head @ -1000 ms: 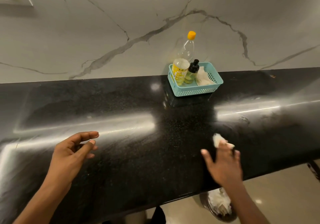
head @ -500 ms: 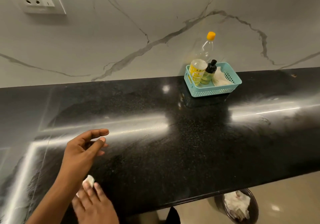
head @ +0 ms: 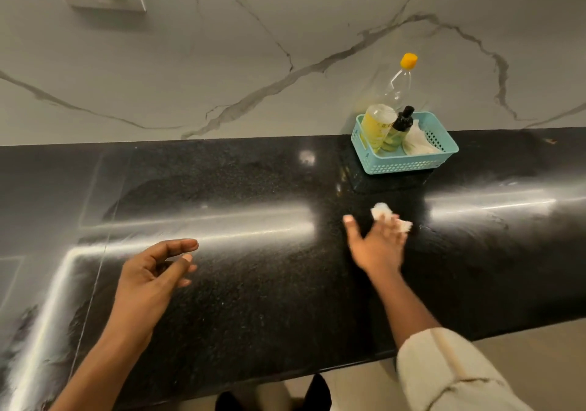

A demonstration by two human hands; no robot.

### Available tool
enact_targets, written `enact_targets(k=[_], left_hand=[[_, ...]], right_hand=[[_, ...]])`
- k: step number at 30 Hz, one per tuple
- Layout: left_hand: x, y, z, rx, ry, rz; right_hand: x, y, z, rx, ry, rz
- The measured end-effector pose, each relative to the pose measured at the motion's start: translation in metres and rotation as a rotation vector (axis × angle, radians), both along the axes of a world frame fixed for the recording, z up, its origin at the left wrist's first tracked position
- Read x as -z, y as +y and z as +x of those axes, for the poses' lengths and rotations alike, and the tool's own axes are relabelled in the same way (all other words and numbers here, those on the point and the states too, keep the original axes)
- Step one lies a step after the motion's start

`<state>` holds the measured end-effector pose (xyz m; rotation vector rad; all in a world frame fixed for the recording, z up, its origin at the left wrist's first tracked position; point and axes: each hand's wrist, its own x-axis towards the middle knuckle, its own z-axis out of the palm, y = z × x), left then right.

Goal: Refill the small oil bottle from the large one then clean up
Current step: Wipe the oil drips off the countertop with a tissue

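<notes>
Your large oil bottle (head: pixel 401 83) is clear plastic with an orange cap and a yellow label. It stands upright at the left end of the teal basket (head: pixel 409 164), which sits on the black worktop (head: pixel 253 283) by the wall. Your small oil bottle (head: pixel 400 128), dark with a black pump top, stands upright just beside it in the same basket. A crumpled white tissue (head: pixel 418 141) fills the basket's right half. Another white wad (head: pixel 382 210) lies on the worktop in front of the basket, under your right hand (head: pixel 377 245).
</notes>
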<state>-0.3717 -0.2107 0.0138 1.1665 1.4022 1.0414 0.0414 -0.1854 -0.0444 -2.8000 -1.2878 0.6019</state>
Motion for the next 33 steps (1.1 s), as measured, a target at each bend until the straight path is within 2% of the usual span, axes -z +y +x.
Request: enact_targets(k=[3, 6, 9, 11, 13, 16, 19, 21, 23, 25, 27, 29, 31, 33], left_hand=[[-0.008, 0.0, 0.013, -0.001, -0.038, 0.02], [-0.032, -0.001, 0.037, -0.054, -0.227, 0.103], [-0.024, 0.012, 0.024, -0.002, -0.063, 0.08], [-0.022, 0.019, 0.012, -0.03, -0.016, 0.061], [-0.025, 0.022, 0.009, -0.052, 0.016, 0.074], [-0.029, 0.017, 0.003, -0.049, 0.035, 0.077], [-0.023, 0.01, -0.015, -0.072, 0.042, 0.049], [-0.019, 0.004, -0.025, -0.102, 0.036, 0.025], [-0.017, 0.002, -0.033, -0.142, 0.01, 0.023], [-0.012, 0.0, -0.037, -0.166, -0.031, 0.023], [-0.01, 0.002, -0.032, -0.152, -0.033, 0.017], [-0.015, 0.003, -0.016, -0.126, -0.117, 0.032], [-0.025, 0.003, -0.004, -0.158, -0.212, 0.038], [-0.033, 0.005, -0.015, -0.099, -0.103, 0.053]], right_hand=[[0.009, -0.006, -0.134, -0.3, 0.127, 0.126], [0.002, -0.048, -0.267, -0.734, 0.324, 0.22], [0.001, -0.076, -0.339, -1.128, 0.323, 0.167], [0.008, -0.067, -0.332, -1.258, 0.282, 0.148], [0.017, -0.042, -0.29, -1.167, 0.267, 0.273], [0.016, 0.012, -0.183, -0.797, 0.164, 0.369], [0.008, 0.052, -0.07, -0.435, -0.071, 0.202], [0.005, 0.07, -0.039, -0.242, -0.053, 0.098], [0.005, 0.086, -0.066, -0.152, 0.03, 0.095], [0.005, 0.088, -0.136, -0.264, 0.149, 0.153], [-0.001, 0.073, -0.226, -0.519, 0.274, 0.217], [-0.012, 0.047, -0.306, -0.788, 0.417, 0.225], [-0.019, 0.022, -0.352, -0.879, 0.621, 0.157], [-0.013, 0.0, -0.363, -0.97, 0.627, 0.121]])
